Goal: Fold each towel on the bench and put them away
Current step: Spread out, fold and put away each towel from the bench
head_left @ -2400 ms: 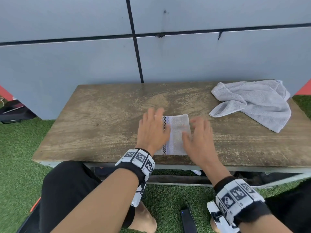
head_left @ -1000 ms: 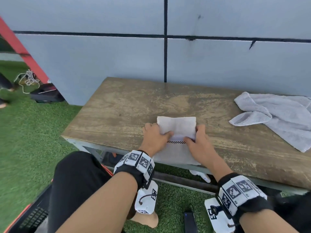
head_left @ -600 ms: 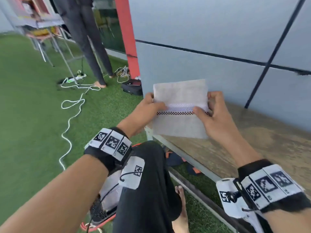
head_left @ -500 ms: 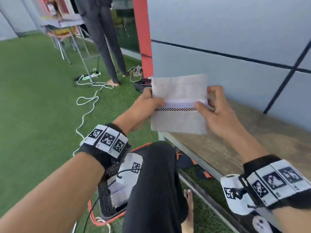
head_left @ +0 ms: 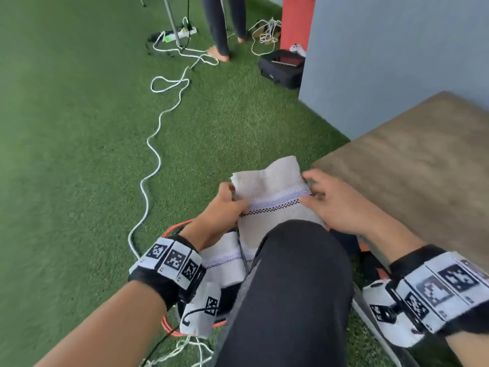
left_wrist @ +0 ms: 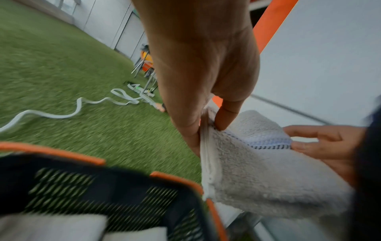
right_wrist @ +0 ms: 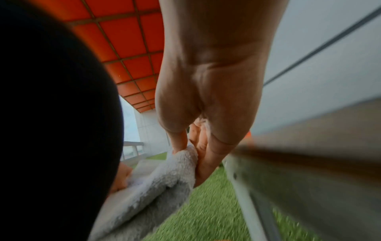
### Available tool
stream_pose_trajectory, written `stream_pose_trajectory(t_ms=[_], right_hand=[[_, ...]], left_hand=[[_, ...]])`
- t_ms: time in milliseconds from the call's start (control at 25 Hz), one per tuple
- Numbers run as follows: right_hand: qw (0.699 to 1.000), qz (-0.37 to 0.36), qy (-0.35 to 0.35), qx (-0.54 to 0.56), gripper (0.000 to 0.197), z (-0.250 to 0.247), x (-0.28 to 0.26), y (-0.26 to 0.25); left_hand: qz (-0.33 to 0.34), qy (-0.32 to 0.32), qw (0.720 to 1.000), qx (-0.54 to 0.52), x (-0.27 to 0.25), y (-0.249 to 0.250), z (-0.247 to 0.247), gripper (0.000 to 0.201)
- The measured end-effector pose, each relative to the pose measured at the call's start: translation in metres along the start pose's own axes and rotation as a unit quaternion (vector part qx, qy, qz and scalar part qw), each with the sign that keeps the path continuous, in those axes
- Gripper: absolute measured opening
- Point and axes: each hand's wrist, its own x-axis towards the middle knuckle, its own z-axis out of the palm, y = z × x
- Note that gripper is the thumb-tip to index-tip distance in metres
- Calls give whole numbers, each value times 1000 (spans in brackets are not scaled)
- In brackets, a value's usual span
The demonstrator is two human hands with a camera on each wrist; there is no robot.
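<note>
Both hands hold a folded white towel (head_left: 267, 186) with a black checkered stripe in the air, left of the wooden bench (head_left: 423, 165). My left hand (head_left: 225, 207) pinches its left edge between thumb and fingers (left_wrist: 226, 117). My right hand (head_left: 328, 205) pinches the right edge (right_wrist: 181, 156). The towel (left_wrist: 257, 166) hangs just above a black mesh basket with an orange rim (left_wrist: 82, 159), beside my knee (head_left: 296, 260). Another folded striped towel (head_left: 225, 263) lies inside the basket.
Green artificial turf (head_left: 66, 128) covers the ground. A white cable (head_left: 156, 144) snakes across it toward a power strip (head_left: 180, 34). A person's legs (head_left: 219, 27) stand at the back. A black bag (head_left: 283, 67) sits by the grey wall (head_left: 383, 49).
Both hands lifted the folded towel off the bench, swung it left and lowered it from chest height to just above the basket. My view turned left and down.
</note>
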Motion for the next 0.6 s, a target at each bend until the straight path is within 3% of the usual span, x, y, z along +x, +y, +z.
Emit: stream_pose_trajectory(t_ms=[160, 360, 520, 600], right_hand=[[994, 61, -63, -60, 28, 56, 44, 48], [974, 161, -105, -120, 32, 127, 42, 99], [964, 132, -168, -160, 20, 152, 44, 111], [959, 115, -185, -182, 28, 159, 48, 116]], left_hand=[[-73, 4, 996, 58, 43, -74, -11, 44], [-155, -2, 973, 170, 69, -154, 2, 52], [-153, -21, 953, 262, 86, -178, 11, 30], [-158, -18, 949, 272, 94, -182, 14, 18]])
